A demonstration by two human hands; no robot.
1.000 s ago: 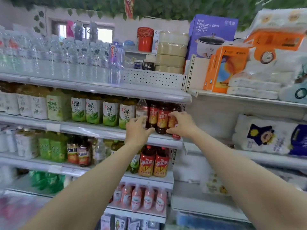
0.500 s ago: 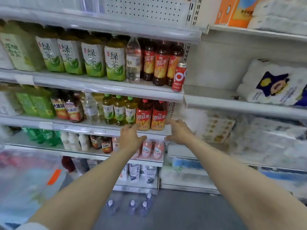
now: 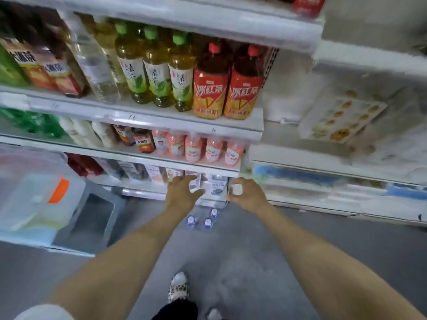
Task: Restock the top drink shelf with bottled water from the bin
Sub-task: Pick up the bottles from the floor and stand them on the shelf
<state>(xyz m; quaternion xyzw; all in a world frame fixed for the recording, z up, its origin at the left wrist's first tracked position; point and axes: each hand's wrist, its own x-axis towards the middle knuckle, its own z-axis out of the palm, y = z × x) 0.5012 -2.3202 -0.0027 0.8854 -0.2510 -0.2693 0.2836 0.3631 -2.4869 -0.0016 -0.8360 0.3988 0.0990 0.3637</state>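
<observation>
Three small water bottles (image 3: 201, 220) stand upright on the grey floor at the foot of the drink rack, seen from above by their caps. My left hand (image 3: 182, 192) hangs just above them, fingers spread and empty. My right hand (image 3: 246, 192) is level with it to the right, also spread and holding nothing. Both are in front of the lowest shelf (image 3: 143, 192). A clear plastic bin (image 3: 34, 197) with an orange sticker sits on the floor at the left. The top drink shelf is out of view.
Stocked shelves rise in front: green tea bottles (image 3: 157, 70), red iced tea bottles (image 3: 228, 82) and pink bottles (image 3: 196, 146). Packaged goods fill the white rack (image 3: 346, 172) on the right. My foot in a spotted slipper (image 3: 178, 287) stands on the floor.
The view has tilted from the upper shelves down to the floor. Both hands have dropped from the second shelf to just above the bottles on the floor.
</observation>
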